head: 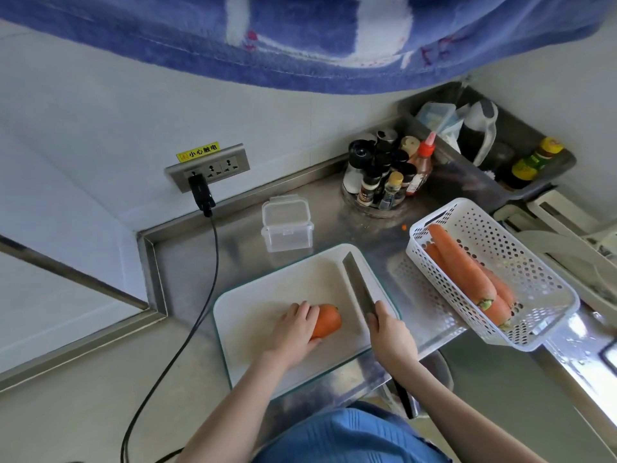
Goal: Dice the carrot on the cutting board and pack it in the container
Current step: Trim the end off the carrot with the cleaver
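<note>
An orange carrot (328,319) lies on the white cutting board (267,295). My left hand (293,330) covers the carrot's left end, with fingers curled over it and the thumb under it. Only the thick right end shows. My right hand (389,335) grips the handle of a cleaver-style knife (359,285), whose blade points away from me along the board's right side, a short gap to the right of the carrot. A clear plastic container (287,223) with its lid on stands on the steel counter behind the board.
A white perforated basket (534,279) with whole carrots (462,269) sits at the right, partly over the counter's front edge. A round rack of spice bottles (384,177) stands at the back. A black cable (203,295) hangs from the wall socket left of the board.
</note>
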The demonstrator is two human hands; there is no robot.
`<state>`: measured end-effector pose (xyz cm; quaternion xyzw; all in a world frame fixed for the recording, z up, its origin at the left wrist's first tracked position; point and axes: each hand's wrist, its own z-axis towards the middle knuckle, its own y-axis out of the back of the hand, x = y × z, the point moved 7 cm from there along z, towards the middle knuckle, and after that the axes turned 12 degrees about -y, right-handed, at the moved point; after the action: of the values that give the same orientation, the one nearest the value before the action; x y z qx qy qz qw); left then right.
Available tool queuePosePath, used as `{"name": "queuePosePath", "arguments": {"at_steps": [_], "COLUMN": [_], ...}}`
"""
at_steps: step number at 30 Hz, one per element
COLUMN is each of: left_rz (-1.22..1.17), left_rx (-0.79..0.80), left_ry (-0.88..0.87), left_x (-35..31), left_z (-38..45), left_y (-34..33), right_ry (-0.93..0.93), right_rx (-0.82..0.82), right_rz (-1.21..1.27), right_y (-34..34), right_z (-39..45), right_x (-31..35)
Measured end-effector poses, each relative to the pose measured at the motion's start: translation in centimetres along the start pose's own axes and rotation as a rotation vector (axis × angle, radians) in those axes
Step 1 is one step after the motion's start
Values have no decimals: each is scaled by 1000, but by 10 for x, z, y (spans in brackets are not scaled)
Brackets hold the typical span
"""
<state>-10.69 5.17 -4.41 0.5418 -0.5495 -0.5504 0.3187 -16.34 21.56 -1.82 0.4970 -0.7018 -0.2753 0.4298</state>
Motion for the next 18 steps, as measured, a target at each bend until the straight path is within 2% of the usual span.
{"name": "queuePosePath", "arguments": {"at_steps": [6,18], "left_rz": [130,141], "left_rx": [-250,-177], "left_ry": [-357,-477], "left_x": [-20,-28], "left_z": [-6,16], "left_y": [4,11], "right_ry": [115,197], "right_rx": [-45,68], "right_rz": [-80,-220], "right_y": [0,-22], "right_z": [-19,-23], "right_x": [8,21]}}
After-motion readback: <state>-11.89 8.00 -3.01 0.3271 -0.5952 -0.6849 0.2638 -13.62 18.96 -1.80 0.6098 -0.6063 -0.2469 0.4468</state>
